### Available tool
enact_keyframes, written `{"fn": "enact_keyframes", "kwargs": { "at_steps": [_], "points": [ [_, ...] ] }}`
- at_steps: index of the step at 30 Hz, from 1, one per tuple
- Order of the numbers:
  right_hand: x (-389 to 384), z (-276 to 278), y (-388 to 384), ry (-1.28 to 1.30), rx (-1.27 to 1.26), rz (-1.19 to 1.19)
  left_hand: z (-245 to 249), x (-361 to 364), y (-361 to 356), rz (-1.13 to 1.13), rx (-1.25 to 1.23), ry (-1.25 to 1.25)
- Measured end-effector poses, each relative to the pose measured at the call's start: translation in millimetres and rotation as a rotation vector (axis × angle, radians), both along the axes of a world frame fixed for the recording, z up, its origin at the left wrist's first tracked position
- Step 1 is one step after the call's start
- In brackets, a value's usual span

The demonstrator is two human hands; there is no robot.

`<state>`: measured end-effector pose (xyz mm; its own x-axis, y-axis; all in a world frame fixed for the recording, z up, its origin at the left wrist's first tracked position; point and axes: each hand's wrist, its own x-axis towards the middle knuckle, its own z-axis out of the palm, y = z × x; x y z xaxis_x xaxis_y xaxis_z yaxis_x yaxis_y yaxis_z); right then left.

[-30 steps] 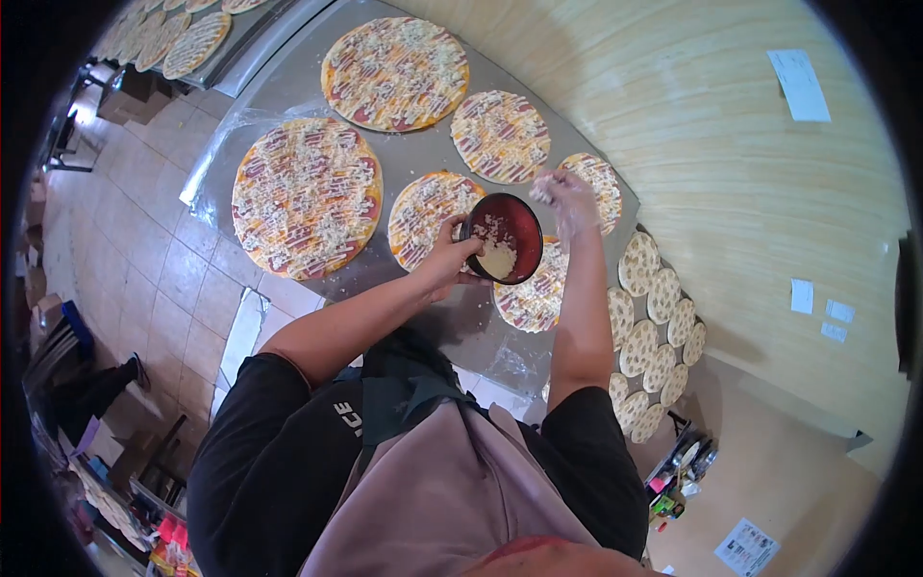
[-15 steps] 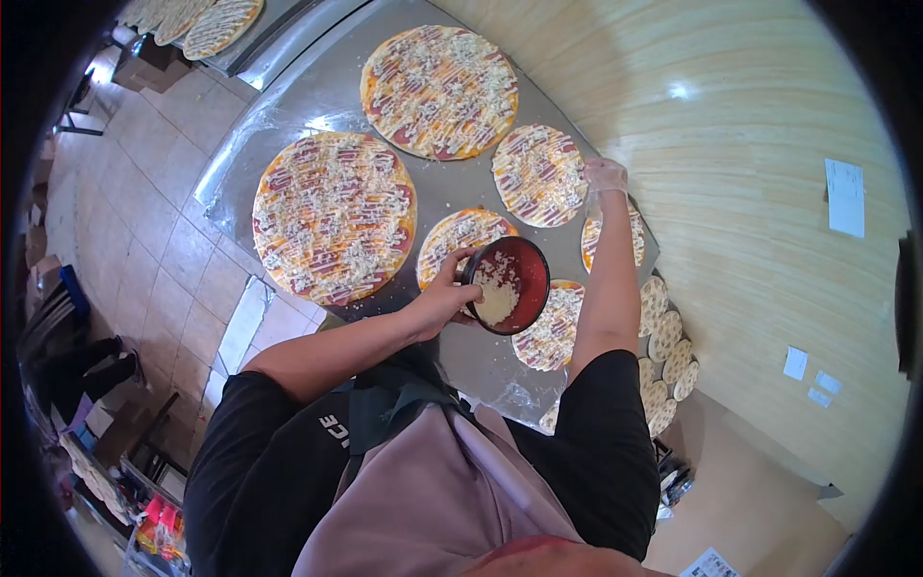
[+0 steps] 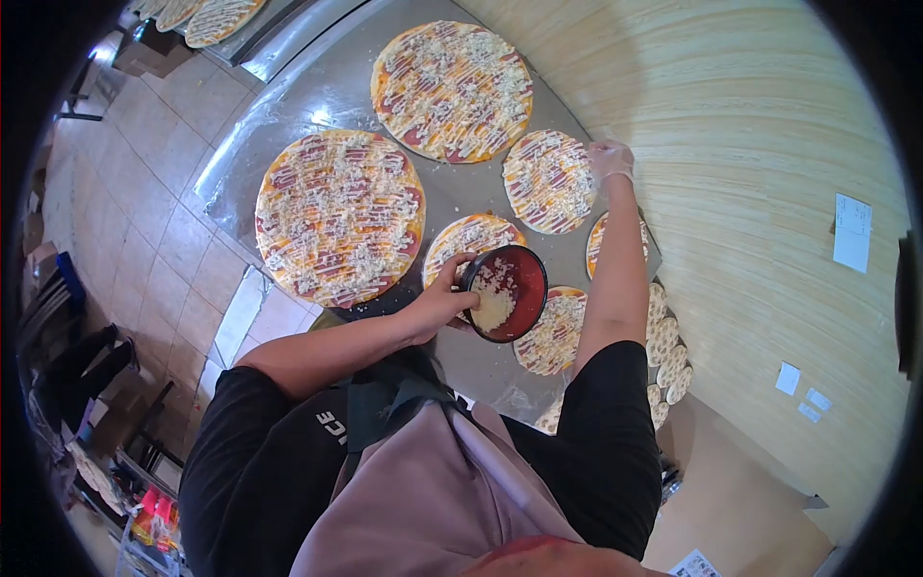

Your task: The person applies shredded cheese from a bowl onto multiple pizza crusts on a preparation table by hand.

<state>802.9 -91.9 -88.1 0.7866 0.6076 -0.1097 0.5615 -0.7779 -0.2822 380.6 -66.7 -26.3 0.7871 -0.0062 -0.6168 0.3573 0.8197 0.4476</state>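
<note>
My left hand point(image 3: 454, 296) grips the rim of a bowl point(image 3: 532, 306), black outside and red inside, tilted so that pale grated crumbs point(image 3: 492, 306) show in it. A clear plastic glove covers my right hand point(image 3: 610, 162), which is at the right edge of a small pizza point(image 3: 548, 183). Its fingers look curled together, and whatever they hold is hidden. Below the bowl lies a second small pizza point(image 3: 473, 236), partly covered by it. Another small pizza point(image 3: 551, 332) sits beside my right forearm, and one more point(image 3: 598, 245) is partly behind that arm.
Two large topped pizzas point(image 3: 341, 216) point(image 3: 452, 91) lie on the metal table point(image 3: 457, 183). A pale wood-patterned wall point(image 3: 731, 144) borders the table on the right. Several dotted flat bases point(image 3: 665, 341) are stacked by my right elbow. More pizzas point(image 3: 221, 19) stand at the upper left.
My right hand has moved slightly up, from the small pizza's edge toward the wall. My left hand still holds the bowl, and the view has shifted a little.
</note>
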Motion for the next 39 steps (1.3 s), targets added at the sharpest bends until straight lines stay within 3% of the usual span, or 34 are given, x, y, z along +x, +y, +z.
{"fn": "enact_keyframes", "kwargs": {
  "at_steps": [2, 4, 5, 7, 10, 14, 16, 20, 22, 23, 27, 30, 33, 36, 39],
  "points": [
    [9, -5, -18, -0.071, 0.05, -0.013, 0, -1, 0, -0.005, 0.002, -0.005],
    [18, -9, -36, -0.112, -0.263, 0.075, 2, -1, 0, -0.009, 0.008, -0.001],
    [20, -13, -47, -0.114, -0.266, 0.076, 1, -2, -1, -0.007, 0.005, -0.003],
    [17, -23, -72, 0.027, -0.157, -0.074, -1, -3, -3, -0.009, 0.012, -0.011],
    [11, -35, -96, -0.003, -0.118, -0.117, 5, -4, -4, 0.0, -0.004, -0.019],
    [-3, -42, -119, 0.107, 0.033, -0.015, 7, -7, -9, 0.005, -0.011, -0.019],
    [-47, -15, -106, 0.299, -0.002, -0.036, 8, -10, -9, 0.0, -0.034, -0.056],
    [-87, -16, -90, 0.33, 0.014, -0.08, 4, -13, -11, -0.004, -0.012, -0.036],
    [-116, 9, -69, 0.241, -0.009, 0.057, 1, -15, -10, 0.0, -0.016, -0.031],
    [-121, 11, -61, 0.369, -0.007, -0.017, -1, -16, -10, 0.003, -0.015, -0.03],
    [-104, -28, -45, 0.328, 0.169, -0.004, -5, -21, -7, 0.027, -0.011, -0.034],
    [-92, -29, -20, 0.518, 0.31, -0.019, -1, -25, 0, 0.028, 0.002, -0.015],
    [-91, 0, 12, -0.015, 0.116, 0.003, 5, -27, 7, 0.027, 0.014, -0.002],
    [-55, -27, 4, 0.064, 0.086, 0.018, 6, -28, 14, 0.042, 0.012, -0.001],
    [-104, 38, 4, -0.117, 0.211, 0.15, 0, -26, 20, 0.069, 0.013, -0.012]
  ]
}}
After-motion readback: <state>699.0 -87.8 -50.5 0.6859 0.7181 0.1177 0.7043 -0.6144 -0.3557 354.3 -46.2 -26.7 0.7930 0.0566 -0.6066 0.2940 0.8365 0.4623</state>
